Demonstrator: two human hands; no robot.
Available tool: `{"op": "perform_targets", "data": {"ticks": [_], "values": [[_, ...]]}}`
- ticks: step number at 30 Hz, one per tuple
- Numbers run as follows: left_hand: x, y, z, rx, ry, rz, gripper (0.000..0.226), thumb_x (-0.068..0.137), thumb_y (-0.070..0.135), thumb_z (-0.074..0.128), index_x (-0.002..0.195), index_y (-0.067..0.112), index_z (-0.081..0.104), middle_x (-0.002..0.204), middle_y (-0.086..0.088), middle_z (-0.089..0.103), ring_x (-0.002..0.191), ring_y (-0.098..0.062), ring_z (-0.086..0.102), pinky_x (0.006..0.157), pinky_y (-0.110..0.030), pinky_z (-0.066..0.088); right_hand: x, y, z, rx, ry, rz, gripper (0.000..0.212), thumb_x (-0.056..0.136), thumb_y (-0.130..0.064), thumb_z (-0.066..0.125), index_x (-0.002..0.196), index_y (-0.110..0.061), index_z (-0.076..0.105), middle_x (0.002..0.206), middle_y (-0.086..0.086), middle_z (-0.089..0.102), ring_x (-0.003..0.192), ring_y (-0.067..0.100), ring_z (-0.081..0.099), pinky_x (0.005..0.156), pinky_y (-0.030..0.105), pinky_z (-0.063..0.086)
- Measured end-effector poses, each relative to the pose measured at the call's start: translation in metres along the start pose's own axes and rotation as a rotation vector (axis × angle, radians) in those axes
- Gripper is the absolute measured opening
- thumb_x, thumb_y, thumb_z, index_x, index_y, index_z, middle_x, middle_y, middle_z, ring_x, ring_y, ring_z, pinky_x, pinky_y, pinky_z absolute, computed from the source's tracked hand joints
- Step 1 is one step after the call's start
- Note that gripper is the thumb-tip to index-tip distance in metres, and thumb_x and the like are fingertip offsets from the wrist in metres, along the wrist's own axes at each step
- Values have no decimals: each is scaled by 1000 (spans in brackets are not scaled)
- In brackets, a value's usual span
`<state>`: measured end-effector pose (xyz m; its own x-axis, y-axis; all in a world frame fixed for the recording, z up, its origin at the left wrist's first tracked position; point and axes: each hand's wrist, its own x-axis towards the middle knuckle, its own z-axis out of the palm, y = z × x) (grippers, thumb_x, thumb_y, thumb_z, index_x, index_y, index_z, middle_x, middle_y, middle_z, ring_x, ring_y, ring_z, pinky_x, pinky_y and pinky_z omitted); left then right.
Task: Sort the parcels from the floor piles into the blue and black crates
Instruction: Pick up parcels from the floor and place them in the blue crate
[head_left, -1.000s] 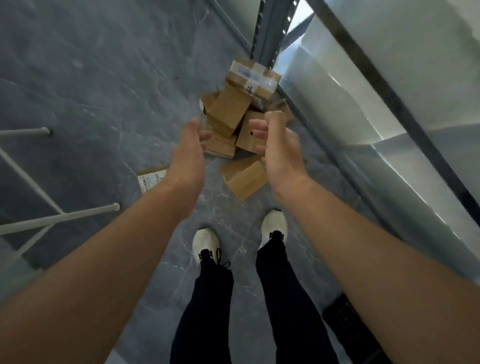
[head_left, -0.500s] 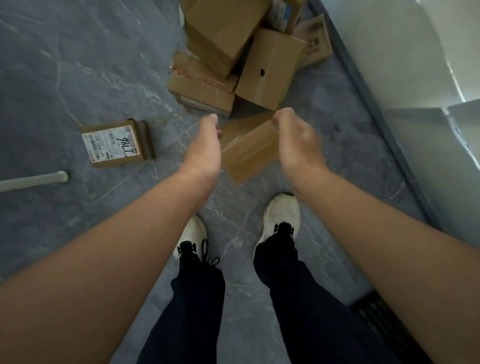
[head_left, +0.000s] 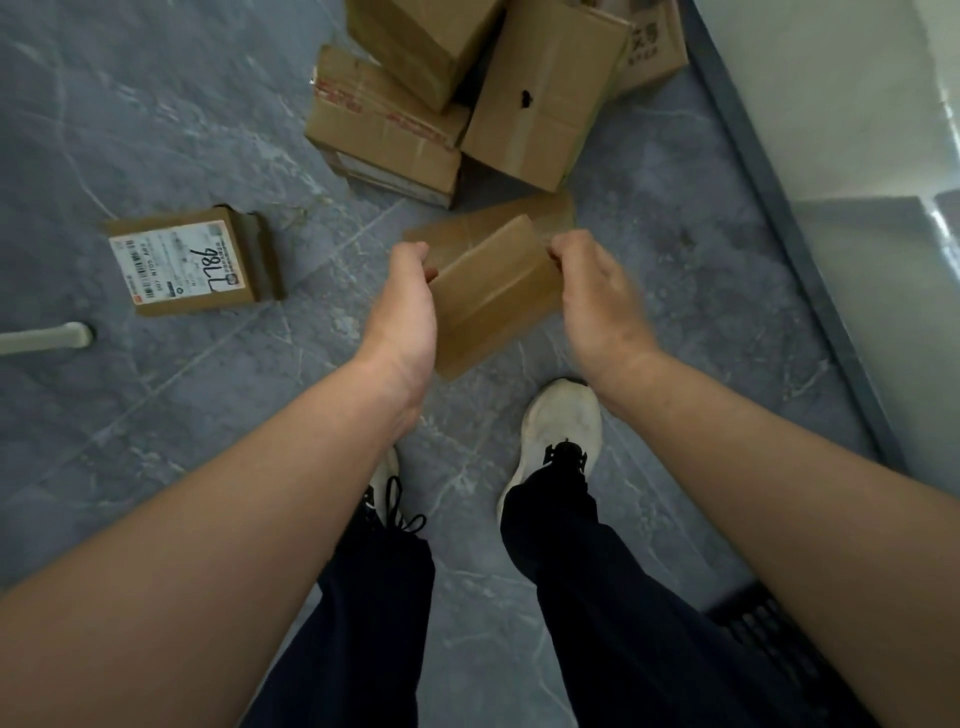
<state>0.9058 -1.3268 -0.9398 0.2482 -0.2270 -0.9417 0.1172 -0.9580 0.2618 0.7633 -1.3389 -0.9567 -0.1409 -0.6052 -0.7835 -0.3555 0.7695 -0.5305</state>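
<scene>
Between both hands, on the floor (head_left: 156, 104) just ahead of the shoes (head_left: 563, 421), sat one cardboard parcel (head_left: 493, 296). The left hand (head_left: 405, 312) and right hand (head_left: 597, 306) curled their fingers round its opposite ends, apparently gripping. It was judged light, rigid and tape-slick, so the ends suited holding. Six parcels were counted: this one, one labelled parcel (head_left: 192, 260) apart, and four in the pile (head_left: 540, 93).

Both hands come down from mid-air over the pile (head_left: 540, 98) to the small brown parcel (head_left: 493, 296) lying nearest the person. Left hand (head_left: 405, 312) now curls its fingers on the parcel's upper left corner, and right hand (head_left: 597, 306) on the upper right. Half a second ago neither touched it. The camera has dipped lower and closer.
</scene>
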Motion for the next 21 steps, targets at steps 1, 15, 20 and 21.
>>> {"op": "perform_targets", "data": {"ticks": [1, 15, 20, 21], "values": [[-8, 1, -6, 11, 26, -10, 57, 90, 72, 36, 123, 35, 64, 127, 1, 57, 111, -25, 59, 74, -32, 40, -7, -6, -2, 29, 11, -7, 55, 90, -60, 38, 94, -15, 69, 115, 4, 66, 110, 17, 59, 104, 47, 47], [-170, 96, -79, 43, -12, 213, 41, 102, 55, 34, 93, 30, 65, 92, 1, 70, 88, -20, 63, 76, -37, 51, -144, -136, -60, 304, 10, -221, 44, 114, -33, 35, 109, -24, 78, 72, -23, 73, 67, -13, 64, 57, 14, 54], [-232, 125, -102, 107, -69, 344, 39, 95, 56, 40, 119, 32, 61, 111, -5, 70, 100, -24, 67, 76, -41, 52, -205, -198, -73, 475, 66, -303, 52, 109, -43, 39, 116, -14, 81, 77, -12, 79, 69, -2, 71, 59, 21, 57], [-245, 129, -109, 133, -77, 386, 43, 94, 56, 41, 124, 32, 58, 116, -6, 69, 103, -26, 67, 75, -41, 53, -216, -207, -74, 491, 70, -324, 54, 101, -51, 42, 114, -17, 82, 86, -4, 82, 73, 3, 74, 61, 24, 59]]}}
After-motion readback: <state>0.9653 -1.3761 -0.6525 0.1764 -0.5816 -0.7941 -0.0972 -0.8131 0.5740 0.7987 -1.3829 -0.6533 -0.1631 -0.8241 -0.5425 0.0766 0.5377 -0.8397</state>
